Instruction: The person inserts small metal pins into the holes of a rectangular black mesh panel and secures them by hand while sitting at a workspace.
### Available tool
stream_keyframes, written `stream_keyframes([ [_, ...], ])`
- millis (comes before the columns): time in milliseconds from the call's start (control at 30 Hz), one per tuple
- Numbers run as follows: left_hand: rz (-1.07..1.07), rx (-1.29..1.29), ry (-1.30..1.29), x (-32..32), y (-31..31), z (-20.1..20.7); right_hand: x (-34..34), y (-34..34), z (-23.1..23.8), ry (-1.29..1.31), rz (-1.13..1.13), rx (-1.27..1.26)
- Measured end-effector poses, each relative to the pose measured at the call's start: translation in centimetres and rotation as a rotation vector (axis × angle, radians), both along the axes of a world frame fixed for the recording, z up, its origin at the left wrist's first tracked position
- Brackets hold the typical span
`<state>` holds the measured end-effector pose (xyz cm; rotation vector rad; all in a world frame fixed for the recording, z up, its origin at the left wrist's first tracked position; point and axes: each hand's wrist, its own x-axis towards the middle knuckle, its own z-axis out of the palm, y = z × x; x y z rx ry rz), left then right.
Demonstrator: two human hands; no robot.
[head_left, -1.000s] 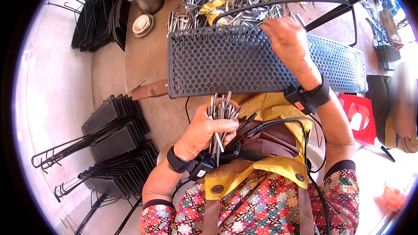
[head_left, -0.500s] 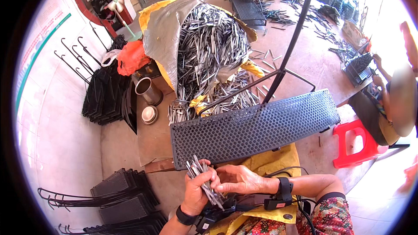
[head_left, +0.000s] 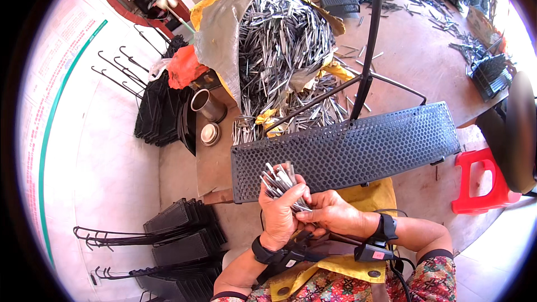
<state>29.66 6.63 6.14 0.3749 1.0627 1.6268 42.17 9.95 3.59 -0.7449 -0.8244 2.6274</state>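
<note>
My left hand (head_left: 281, 212) is wrapped round a bundle of thin grey metal strips (head_left: 275, 180), whose ends fan out above the fist. Against the lower end of that bundle, my right hand (head_left: 333, 212) has its fingers bent and pressed in; whether a strip sits between them is hidden. Just beyond both hands lies a long black perforated tray (head_left: 347, 148), its many round holes facing up, with a black rod frame (head_left: 366, 75) rising from its back edge. Behind it a large open sack (head_left: 215, 39) spills a heap of the same strips (head_left: 282, 39) onto the table.
A metal cup (head_left: 208, 106) and a round lidded tin (head_left: 210, 134) stand left of the sack. Black hooked racks (head_left: 179, 235) are stacked at lower left, more (head_left: 159, 112) by the wall. A red stool (head_left: 484, 182) and a person (head_left: 512, 134) are at right.
The view has shifted, so the table and tray appear a little higher and farther right. My left hand has turned the bundle more upright, and my right hand's fingers have curled in under it.
</note>
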Motion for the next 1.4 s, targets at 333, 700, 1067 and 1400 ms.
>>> stream_keyframes([
  [333, 0.078, -0.018, -0.026, 1.9, 3.1, -0.1, 2.9, 3.1, -2.4, 0.283, 0.072, -0.122],
  [700, 0.146, 0.035, 0.365, 5.6, 2.6, -0.8, 1.1, 1.7, -1.5, 0.301, -0.303, -0.483],
  [1067, 0.069, 0.019, 0.24, 4.5, 0.7, -1.4, -1.1, 0.6, -0.5, 0.184, -0.512, -0.443],
  [1400, 0.021, 0.055, 0.124, 0.3, -1.4, -2.5, -2.9, -1.4, -3.3, 0.282, -0.424, -0.288],
])
